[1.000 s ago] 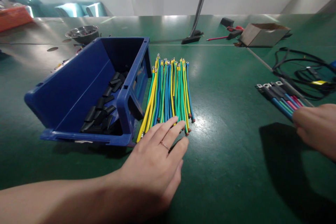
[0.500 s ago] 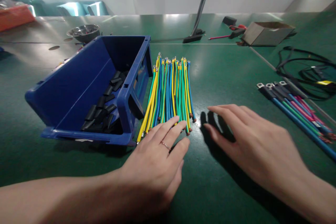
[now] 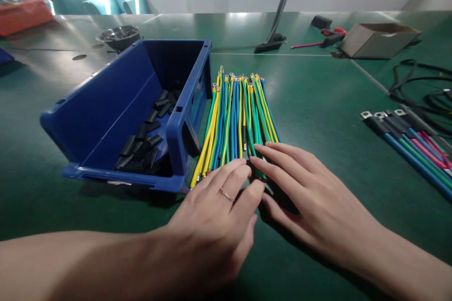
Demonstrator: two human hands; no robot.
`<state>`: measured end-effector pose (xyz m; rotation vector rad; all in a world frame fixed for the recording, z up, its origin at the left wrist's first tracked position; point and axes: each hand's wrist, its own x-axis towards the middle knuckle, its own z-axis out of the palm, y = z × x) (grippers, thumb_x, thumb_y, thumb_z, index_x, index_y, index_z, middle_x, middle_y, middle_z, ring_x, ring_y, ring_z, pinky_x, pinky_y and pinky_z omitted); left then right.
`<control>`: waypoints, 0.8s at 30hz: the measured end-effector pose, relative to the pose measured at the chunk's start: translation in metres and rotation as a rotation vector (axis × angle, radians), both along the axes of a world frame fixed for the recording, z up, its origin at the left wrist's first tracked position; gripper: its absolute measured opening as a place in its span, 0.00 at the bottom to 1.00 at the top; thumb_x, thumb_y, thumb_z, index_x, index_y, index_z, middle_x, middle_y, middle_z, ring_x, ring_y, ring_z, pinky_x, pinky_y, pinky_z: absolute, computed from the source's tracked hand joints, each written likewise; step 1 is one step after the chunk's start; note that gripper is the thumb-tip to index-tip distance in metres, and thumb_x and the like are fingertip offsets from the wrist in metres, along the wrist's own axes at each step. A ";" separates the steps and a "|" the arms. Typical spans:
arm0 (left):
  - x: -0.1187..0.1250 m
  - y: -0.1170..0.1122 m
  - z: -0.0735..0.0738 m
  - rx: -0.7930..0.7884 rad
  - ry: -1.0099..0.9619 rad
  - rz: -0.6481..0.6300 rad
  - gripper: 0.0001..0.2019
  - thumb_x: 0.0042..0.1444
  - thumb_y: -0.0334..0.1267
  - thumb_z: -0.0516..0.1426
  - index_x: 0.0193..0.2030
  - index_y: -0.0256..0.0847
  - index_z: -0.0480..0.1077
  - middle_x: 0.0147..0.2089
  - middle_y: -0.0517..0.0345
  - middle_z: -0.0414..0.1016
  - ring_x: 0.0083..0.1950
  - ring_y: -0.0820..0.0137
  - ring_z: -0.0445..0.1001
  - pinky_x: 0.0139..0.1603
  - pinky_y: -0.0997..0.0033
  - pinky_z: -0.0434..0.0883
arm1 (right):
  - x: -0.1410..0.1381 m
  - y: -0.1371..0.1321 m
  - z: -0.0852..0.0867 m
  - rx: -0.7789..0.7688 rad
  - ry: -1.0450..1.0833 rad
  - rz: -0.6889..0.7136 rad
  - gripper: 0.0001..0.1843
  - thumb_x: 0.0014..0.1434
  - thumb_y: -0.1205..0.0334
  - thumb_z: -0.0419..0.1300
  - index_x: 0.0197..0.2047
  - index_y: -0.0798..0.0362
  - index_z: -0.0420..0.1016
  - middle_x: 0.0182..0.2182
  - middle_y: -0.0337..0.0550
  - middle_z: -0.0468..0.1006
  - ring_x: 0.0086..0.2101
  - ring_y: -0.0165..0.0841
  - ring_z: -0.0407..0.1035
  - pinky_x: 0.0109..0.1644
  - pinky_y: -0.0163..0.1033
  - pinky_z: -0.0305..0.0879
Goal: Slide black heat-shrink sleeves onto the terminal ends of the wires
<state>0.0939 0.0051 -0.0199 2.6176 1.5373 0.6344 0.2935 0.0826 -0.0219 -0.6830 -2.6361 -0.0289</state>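
Note:
A row of short yellow, green and blue cables (image 3: 233, 113) lies side by side on the table, metal lugs at the far ends. Over their near ends on the left rests my left hand (image 3: 221, 202), fingers bent but apart, a ring on one finger. From the right, my right hand (image 3: 300, 186) reaches over the near ends of the right-hand cables with its fingers stretched out. Neither hand is closed round a cable; the fingertips hide some cable ends. Beside the row stands a blue plastic bin (image 3: 176, 124) holding several short black sleeves (image 3: 139, 148).
On the right lies a bundle of blue, green and pink cables (image 3: 406, 143) with black-sleeved ends, near coiled black cords (image 3: 420, 80). Farther back are a cardboard box (image 3: 377, 42), a metal stand (image 3: 270, 47) and a steel bowl (image 3: 120, 37). The tabletop (image 3: 325, 108) is green.
My right hand has moved left, from bare table onto the near ends of the cables. Some right-hand cables have shifted and spread slightly. My left hand stays over the row; the view has turned slightly.

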 end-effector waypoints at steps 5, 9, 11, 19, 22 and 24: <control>0.000 0.000 -0.002 -0.016 -0.001 -0.001 0.16 0.67 0.34 0.52 0.59 0.34 0.65 0.62 0.41 0.70 0.67 0.53 0.66 0.66 0.50 0.71 | -0.004 0.000 0.002 0.017 0.026 -0.056 0.19 0.65 0.57 0.56 0.53 0.62 0.74 0.57 0.64 0.75 0.57 0.51 0.70 0.57 0.59 0.73; 0.001 -0.001 -0.004 -0.030 -0.055 0.009 0.13 0.66 0.32 0.54 0.56 0.35 0.65 0.60 0.40 0.68 0.67 0.52 0.64 0.65 0.49 0.71 | -0.017 0.009 -0.001 -0.007 0.005 -0.002 0.28 0.65 0.57 0.54 0.63 0.67 0.67 0.67 0.64 0.64 0.67 0.48 0.57 0.66 0.57 0.65; 0.002 -0.002 -0.005 -0.011 -0.078 0.010 0.11 0.65 0.31 0.54 0.54 0.35 0.64 0.58 0.41 0.67 0.66 0.52 0.64 0.65 0.49 0.71 | -0.025 0.015 -0.003 -0.010 -0.016 0.015 0.33 0.65 0.53 0.54 0.65 0.68 0.65 0.68 0.66 0.62 0.68 0.50 0.55 0.68 0.59 0.62; -0.001 -0.002 -0.005 -0.010 -0.071 -0.022 0.11 0.66 0.31 0.53 0.54 0.34 0.64 0.59 0.41 0.66 0.67 0.53 0.63 0.65 0.51 0.71 | -0.028 0.018 -0.004 -0.019 -0.015 0.021 0.31 0.66 0.56 0.52 0.63 0.72 0.68 0.63 0.66 0.69 0.64 0.52 0.63 0.64 0.58 0.67; -0.001 -0.001 -0.005 -0.015 -0.059 -0.012 0.12 0.66 0.32 0.53 0.56 0.34 0.64 0.60 0.40 0.65 0.68 0.52 0.62 0.64 0.50 0.72 | -0.026 0.017 -0.002 -0.027 -0.006 0.049 0.27 0.66 0.59 0.53 0.62 0.70 0.69 0.62 0.64 0.71 0.63 0.51 0.65 0.63 0.56 0.69; -0.001 -0.001 -0.005 -0.017 -0.058 -0.008 0.12 0.66 0.32 0.53 0.55 0.35 0.64 0.60 0.41 0.66 0.67 0.52 0.63 0.63 0.50 0.73 | -0.026 0.017 -0.002 -0.003 -0.008 0.030 0.28 0.66 0.59 0.54 0.63 0.71 0.68 0.63 0.66 0.69 0.64 0.53 0.64 0.63 0.58 0.69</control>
